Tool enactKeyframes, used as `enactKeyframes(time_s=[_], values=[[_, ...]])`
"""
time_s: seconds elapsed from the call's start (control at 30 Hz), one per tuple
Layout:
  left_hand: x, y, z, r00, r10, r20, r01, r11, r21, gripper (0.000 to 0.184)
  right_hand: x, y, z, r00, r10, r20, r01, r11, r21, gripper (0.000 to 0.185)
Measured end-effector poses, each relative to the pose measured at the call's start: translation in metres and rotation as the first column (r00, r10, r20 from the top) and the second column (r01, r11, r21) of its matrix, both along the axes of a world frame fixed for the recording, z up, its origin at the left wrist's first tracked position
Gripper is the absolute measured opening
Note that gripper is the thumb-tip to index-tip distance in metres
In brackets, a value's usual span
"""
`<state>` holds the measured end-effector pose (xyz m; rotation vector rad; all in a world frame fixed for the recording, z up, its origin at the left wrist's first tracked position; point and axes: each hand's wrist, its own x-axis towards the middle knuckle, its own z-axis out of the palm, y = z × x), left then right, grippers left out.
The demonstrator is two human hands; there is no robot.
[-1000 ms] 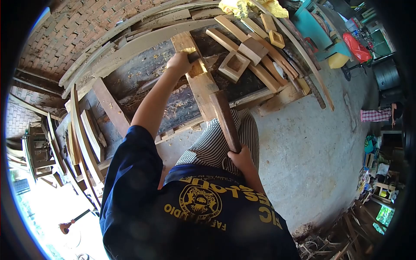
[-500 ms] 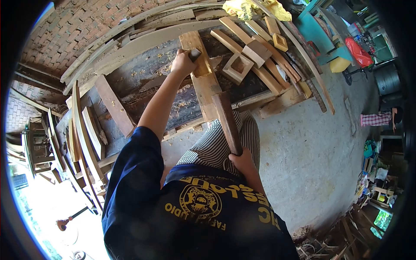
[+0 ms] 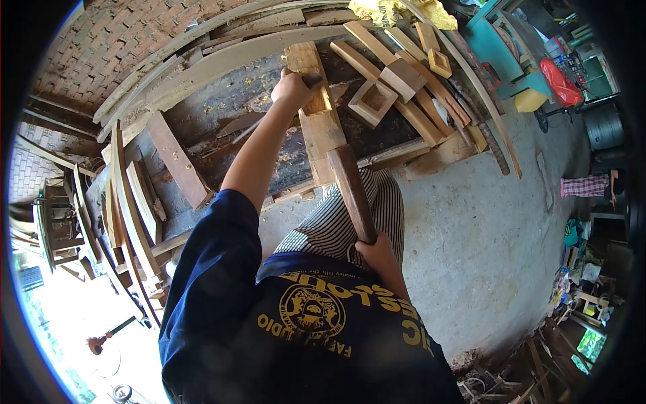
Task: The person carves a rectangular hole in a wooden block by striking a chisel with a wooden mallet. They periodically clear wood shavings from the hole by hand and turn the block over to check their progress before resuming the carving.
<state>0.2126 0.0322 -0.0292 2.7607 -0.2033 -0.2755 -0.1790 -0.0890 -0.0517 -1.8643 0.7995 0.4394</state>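
Observation:
My left hand [image 3: 291, 89] is closed around a chisel [image 3: 311, 80], its dark handle end showing beside my fingers. A thin metal strip, apparently the blade [image 3: 247, 131], shows on the other side of my forearm. Under and beside this hand a wooden plank [image 3: 321, 138] lies across the dark bench [image 3: 222, 101], with a recess cut into its upper part. Down by my lap, my right hand [image 3: 380, 252] grips the lower end of a wooden mallet [image 3: 351, 192]. The mallet's wide end overlaps the near end of the plank from this view.
Right of the plank lie square hollowed wooden blocks [image 3: 372, 102] and several wooden strips [image 3: 418, 122]. A loose board [image 3: 176, 160] lies on the left. Long curved planks [image 3: 128, 202] lean at the bench's left end. A person in a checked garment [image 3: 584, 186] is far right.
My left hand has shifted slightly right and turned the chisel, so the thin metal strip now shows beyond my forearm. My right hand and the mallet have hardly moved.

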Motion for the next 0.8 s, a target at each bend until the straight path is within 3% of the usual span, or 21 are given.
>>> enactKeyframes(time_s=[0.1,0.27,0.37,0.43,0.47,0.5,0.57,0.6,0.67,0.7,0.77,0.8], values=[[0.000,0.001,0.002,0.998,0.069,-0.011,-0.070,0.995,-0.069,0.058,0.000,-0.002,-0.003,1.000,0.006,-0.018,-0.006,1.000,0.004,0.039],[0.018,0.013,-0.015,0.998,0.043,-0.046,-0.047,0.995,-0.093,0.047,-0.002,-0.003,-0.010,1.000,0.009,0.017,-0.009,1.000,0.009,0.040],[0.014,0.023,-0.010,0.998,-0.025,-0.056,0.014,0.980,-0.197,0.045,-0.004,-0.003,-0.023,0.998,-0.013,0.053,0.011,1.000,0.027,0.034],[0.000,0.029,0.002,0.995,0.003,0.096,0.035,0.918,-0.395,0.044,-0.006,-0.003,-0.026,0.994,-0.030,0.103,0.028,0.999,0.024,0.027],[-0.007,0.028,0.006,0.978,0.040,0.204,0.036,0.934,-0.357,0.042,-0.007,-0.003,-0.025,0.993,-0.025,0.112,0.022,1.000,0.022,0.026],[-0.017,0.028,0.019,0.979,0.040,0.202,0.035,0.934,-0.355,0.042,-0.006,-0.004,-0.026,0.992,-0.017,0.121,0.015,1.000,0.020,0.024],[-0.044,0.025,0.060,0.902,0.052,0.430,0.126,0.918,-0.376,0.033,-0.007,-0.005,-0.030,0.995,-0.019,0.101,0.015,0.999,0.041,0.023],[-0.056,0.024,0.076,0.903,0.056,0.427,0.120,0.920,-0.373,0.033,-0.008,-0.006,-0.031,0.996,-0.021,0.082,0.016,0.998,0.058,0.022],[-0.080,0.022,0.099,0.860,0.041,0.508,0.386,0.600,-0.701,0.024,-0.009,-0.007,-0.028,0.988,-0.026,0.149,0.015,0.997,0.078,0.021],[-0.089,0.022,0.094,0.834,0.036,0.551,0.465,0.490,-0.737,0.017,-0.009,-0.007,-0.027,0.975,-0.040,0.220,0.019,0.995,0.095,0.020],[-0.094,0.024,0.080,0.591,-0.135,0.795,0.792,0.280,-0.542,0.016,-0.015,-0.010,-0.032,0.984,-0.071,0.165,0.055,0.993,0.102,0.042],[-0.091,0.027,0.076,0.592,-0.129,0.795,0.790,0.286,-0.542,0.016,-0.014,-0.011,-0.037,0.984,-0.063,0.166,0.047,0.994,0.101,0.042]])
